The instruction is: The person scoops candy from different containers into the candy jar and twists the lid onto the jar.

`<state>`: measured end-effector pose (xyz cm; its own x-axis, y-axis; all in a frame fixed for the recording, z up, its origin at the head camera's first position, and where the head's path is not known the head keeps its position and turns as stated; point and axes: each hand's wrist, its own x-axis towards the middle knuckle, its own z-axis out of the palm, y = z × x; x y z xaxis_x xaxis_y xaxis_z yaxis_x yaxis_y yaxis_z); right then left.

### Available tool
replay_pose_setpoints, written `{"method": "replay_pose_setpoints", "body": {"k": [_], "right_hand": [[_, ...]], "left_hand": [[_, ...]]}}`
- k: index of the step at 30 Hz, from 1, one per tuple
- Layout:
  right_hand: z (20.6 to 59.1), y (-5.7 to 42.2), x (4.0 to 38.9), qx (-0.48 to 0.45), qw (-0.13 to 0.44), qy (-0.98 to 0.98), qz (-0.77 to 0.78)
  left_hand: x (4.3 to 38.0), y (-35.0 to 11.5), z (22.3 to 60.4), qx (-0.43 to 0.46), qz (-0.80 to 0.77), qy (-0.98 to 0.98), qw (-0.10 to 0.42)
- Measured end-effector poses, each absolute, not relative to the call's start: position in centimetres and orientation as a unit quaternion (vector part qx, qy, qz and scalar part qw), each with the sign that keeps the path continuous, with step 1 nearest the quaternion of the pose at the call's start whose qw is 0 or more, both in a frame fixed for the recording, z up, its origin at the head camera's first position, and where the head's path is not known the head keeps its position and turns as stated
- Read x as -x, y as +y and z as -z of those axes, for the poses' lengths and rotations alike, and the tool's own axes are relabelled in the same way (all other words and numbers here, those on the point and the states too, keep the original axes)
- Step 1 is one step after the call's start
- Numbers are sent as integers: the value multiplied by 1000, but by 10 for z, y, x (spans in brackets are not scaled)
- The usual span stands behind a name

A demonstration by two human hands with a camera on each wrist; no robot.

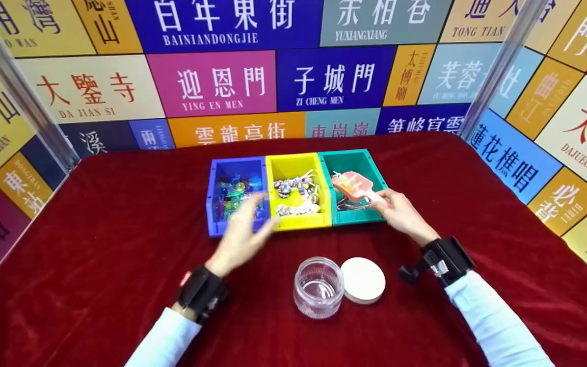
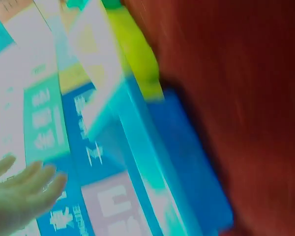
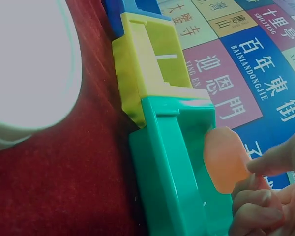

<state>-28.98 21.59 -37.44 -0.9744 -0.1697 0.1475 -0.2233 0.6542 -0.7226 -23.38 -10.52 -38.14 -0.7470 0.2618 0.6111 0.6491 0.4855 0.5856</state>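
Note:
My right hand (image 1: 400,211) grips the handle of a small pink scoop (image 1: 357,186) over the green bin (image 1: 375,171). Some pale yellowish bits show in the scoop's bowl; their kind is unclear. In the right wrist view the scoop (image 3: 227,160) hangs above the green bin's rim (image 3: 172,162), pinched by fingers and thumb. My left hand (image 1: 240,237), blurred, is over the front of the blue bin (image 1: 213,204), fingers extended, holding nothing. Small coloured translucent pieces (image 1: 240,187) lie in that bin. The yellow bin (image 1: 297,223) holds patterned beads and white pieces (image 1: 298,209).
A clear ribbed jar (image 1: 319,293) stands uncovered in front of the bins, with a white lid (image 1: 364,280) beside it on the dark red cloth (image 1: 120,244). Behind the table rises a wall of coloured signs (image 1: 212,81). Clear posts (image 1: 497,66) stand at both sides.

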Motion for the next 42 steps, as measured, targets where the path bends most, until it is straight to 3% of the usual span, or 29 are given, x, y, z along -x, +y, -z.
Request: {"method": "replay_pose_setpoints", "body": {"k": [6,9,15,25,35,42], "right_hand": [[374,220,281,-113,54,-903,-410],[375,223,276,-121,53,-894,-427],[374,226,267,-116,21,-873,-472],[372,223,253,-139,-40,-847,-512],[373,224,247,-208,-87,-810,-541],[365,223,242,-270,-88,-806,-520]], "left_hand": [[214,-86,389,363,453,-814,-34],[208,-79,394,401,417,-810,-98],[203,-68,397,451,346,-818,-85],[206,-64,392,454,326,-824,-91],[210,-68,392,404,318,-857,-48],[214,-67,392,371,366,-853,-30]]}}
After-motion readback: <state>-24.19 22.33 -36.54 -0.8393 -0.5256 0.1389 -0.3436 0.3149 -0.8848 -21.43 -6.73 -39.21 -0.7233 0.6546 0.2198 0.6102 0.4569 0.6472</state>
